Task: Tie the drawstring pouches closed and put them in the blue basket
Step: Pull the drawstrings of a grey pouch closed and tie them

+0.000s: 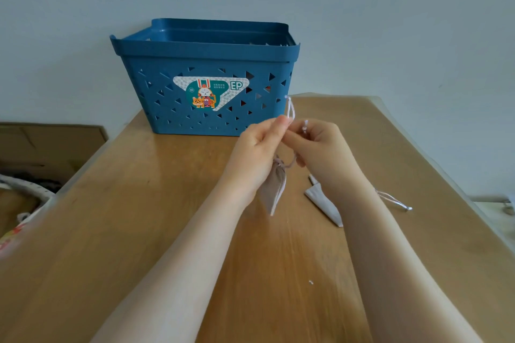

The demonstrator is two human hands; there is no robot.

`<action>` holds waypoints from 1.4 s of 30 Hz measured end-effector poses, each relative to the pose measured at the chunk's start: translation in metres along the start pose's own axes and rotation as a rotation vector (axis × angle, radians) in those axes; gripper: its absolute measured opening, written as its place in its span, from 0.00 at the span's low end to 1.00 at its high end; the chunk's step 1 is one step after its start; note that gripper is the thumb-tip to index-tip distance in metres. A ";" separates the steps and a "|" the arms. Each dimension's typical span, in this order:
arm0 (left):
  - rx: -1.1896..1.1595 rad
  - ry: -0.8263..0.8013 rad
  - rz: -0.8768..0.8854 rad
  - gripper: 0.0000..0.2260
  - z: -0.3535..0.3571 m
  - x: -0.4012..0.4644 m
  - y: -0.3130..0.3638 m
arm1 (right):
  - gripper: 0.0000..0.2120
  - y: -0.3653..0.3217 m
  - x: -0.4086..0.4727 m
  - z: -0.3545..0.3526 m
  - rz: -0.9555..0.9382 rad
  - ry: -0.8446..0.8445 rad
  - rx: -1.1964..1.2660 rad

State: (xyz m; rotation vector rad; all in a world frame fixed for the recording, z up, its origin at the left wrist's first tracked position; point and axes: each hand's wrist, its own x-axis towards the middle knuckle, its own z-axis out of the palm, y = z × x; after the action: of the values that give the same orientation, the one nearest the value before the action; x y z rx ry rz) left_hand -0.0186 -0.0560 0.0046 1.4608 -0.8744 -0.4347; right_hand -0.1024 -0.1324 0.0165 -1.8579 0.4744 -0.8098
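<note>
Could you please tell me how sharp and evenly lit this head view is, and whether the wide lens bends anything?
Head view: soft, even light, no glare; basket fairly sharp, its small label text unreadable; both forearms blur toward the bottom edge; the table edges bow outward from wide-angle distortion; faint shadows only.

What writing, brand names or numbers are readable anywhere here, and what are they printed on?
"EP": large white letters on the sticker on the front wall of the blue basket.
Small lines of characters beside the cartoon rabbit on the same sticker: too small and blurred to read.
The pouches, the table and the wall show no readable text.
</note>
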 end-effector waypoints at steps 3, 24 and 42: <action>0.013 -0.039 -0.080 0.12 -0.004 0.002 -0.005 | 0.10 0.001 0.004 -0.009 0.056 0.046 0.096; 0.554 -0.159 0.172 0.17 0.000 0.003 -0.018 | 0.10 0.005 0.008 -0.008 0.027 0.090 -0.035; 0.160 -0.044 -0.051 0.15 0.001 0.001 -0.011 | 0.11 0.013 0.007 0.006 -0.098 0.043 -0.315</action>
State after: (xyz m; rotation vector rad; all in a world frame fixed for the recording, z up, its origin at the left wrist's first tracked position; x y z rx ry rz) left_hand -0.0161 -0.0584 -0.0054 1.6277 -0.9258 -0.4443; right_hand -0.0928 -0.1382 0.0047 -2.1712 0.5675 -0.8803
